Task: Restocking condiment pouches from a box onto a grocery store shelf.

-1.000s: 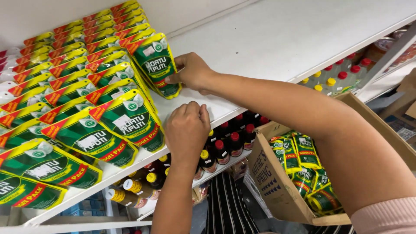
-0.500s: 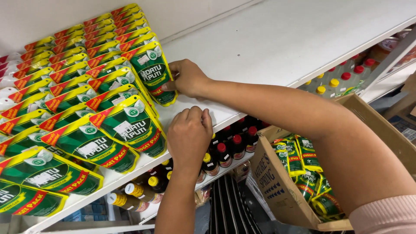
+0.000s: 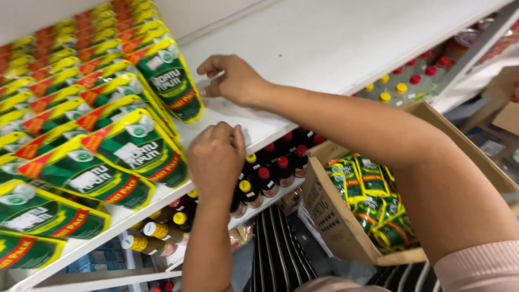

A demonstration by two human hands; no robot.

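Rows of green, yellow and red stand-up pouches (image 3: 81,135) fill the left part of a white shelf (image 3: 324,48). My right hand (image 3: 233,81) rests on the shelf just right of the rearmost-row pouch (image 3: 170,81). Its fingers are loosely bent, its fingertips are close to the pouch's edge, and it holds nothing. My left hand (image 3: 216,161) sits at the shelf's front edge beside the front-row pouch (image 3: 138,151), with its fingers curled together and nothing visible in them.
An open cardboard box (image 3: 335,216) with several more pouches (image 3: 373,200) sits low at the right, under my right arm. Dark bottles with red and yellow caps (image 3: 270,173) stand on the shelf below. More capped bottles (image 3: 405,81) stand at the far right.
My right hand has let go of the rear pouch and moved slightly right, off it. The pouch stays standing in its row. My left hand has hardly moved.
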